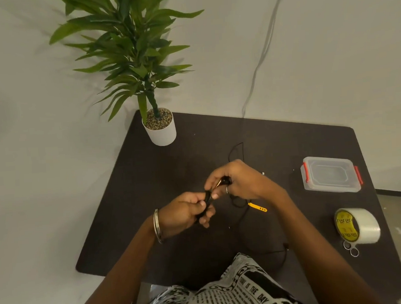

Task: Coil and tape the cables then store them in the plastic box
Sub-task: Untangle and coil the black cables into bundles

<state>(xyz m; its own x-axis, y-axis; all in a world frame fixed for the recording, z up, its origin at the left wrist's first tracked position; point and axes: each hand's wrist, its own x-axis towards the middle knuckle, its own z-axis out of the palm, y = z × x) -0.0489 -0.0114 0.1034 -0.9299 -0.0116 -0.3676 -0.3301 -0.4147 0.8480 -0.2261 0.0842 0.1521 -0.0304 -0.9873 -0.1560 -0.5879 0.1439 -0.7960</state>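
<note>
While the left hand point(186, 210) clamps curled fingers round the small black coil point(207, 198), the right hand point(237, 181) pinches the cable's upper end just above it, feeding the next turn! The bundle's long axis runs near-upright between the two grips. Loose black cable point(242, 222) trails down and right across the dark table point(150, 190), so the right hand is nearer the slack. Tape roll point(357, 225) and closed plastic box point(331, 174) wait well apart on the right.
</note>
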